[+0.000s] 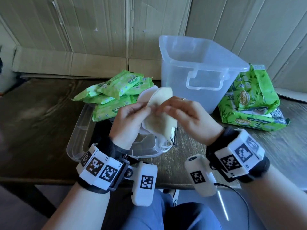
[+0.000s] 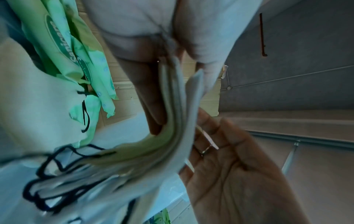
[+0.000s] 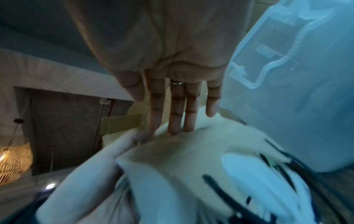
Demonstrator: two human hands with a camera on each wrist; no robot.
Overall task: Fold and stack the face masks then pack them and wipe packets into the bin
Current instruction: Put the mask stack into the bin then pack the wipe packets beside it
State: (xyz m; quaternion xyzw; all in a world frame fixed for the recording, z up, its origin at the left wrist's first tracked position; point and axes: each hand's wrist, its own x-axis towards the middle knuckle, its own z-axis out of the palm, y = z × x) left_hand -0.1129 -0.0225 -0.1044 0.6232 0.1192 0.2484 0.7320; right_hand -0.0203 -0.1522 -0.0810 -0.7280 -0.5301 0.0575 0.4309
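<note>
the clear bin [image 1: 201, 67] stands upright right of centre, nothing in it that we can make out. its lid [image 1: 78, 138] lies lower left under our hands. our left hand [image 1: 128, 121] grips the folded face masks [image 1: 159, 113] mid-frame; our right hand [image 1: 186, 113] rests straight fingers on them. small wipe packets [image 1: 116, 97] lie left of the bin, large wipe packets [image 1: 252, 100] right.

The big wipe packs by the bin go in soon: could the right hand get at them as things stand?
Probably yes: the big wipe packs lie uncovered beside the bin, but the right hand rests on the masks now.
</note>
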